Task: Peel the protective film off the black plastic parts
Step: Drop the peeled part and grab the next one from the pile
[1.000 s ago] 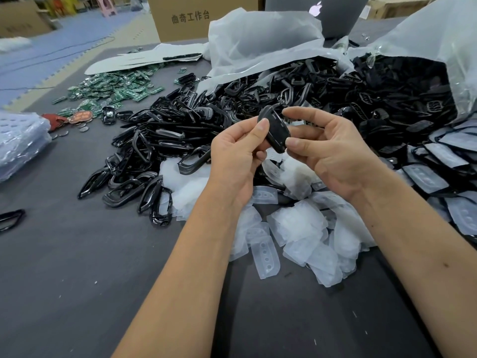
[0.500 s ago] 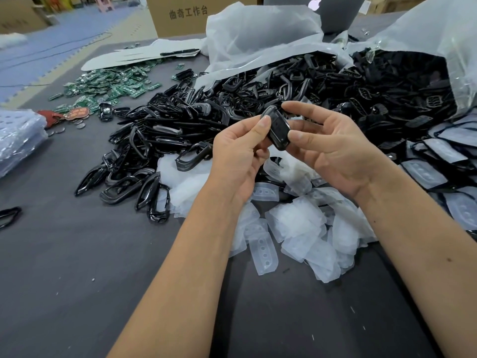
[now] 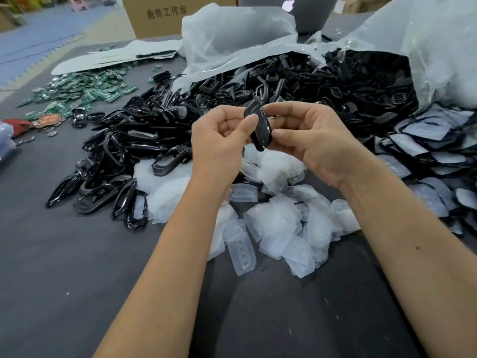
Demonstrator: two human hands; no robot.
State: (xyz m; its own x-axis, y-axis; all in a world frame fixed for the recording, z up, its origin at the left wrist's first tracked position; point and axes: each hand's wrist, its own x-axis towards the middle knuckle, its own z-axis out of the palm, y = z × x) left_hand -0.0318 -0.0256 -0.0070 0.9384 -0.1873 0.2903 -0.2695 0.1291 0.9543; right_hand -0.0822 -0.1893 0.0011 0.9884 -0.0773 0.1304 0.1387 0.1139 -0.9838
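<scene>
I hold one black plastic part (image 3: 259,125) upright between both hands above the table. My left hand (image 3: 219,146) pinches its left edge with thumb and curled fingers. My right hand (image 3: 315,140) grips its right side, thumb on the lower edge and a finger over the top. A heap of peeled white film pieces (image 3: 278,218) lies just below my hands. Film-covered black parts (image 3: 426,161) lie stacked on the right. Whether film is still on the held part is unclear.
A big pile of black frames (image 3: 134,151) spreads left and behind, spilling from an open clear plastic bag (image 3: 426,47). Green circuit boards (image 3: 85,91) lie far left. A cardboard box (image 3: 165,14) and a laptop (image 3: 304,11) stand at the back of the dark table (image 3: 77,267).
Both hands have drawn a little closer to me and turned the black part more upright. My left thumb has slid along its edge. The grip stays on the same part.
</scene>
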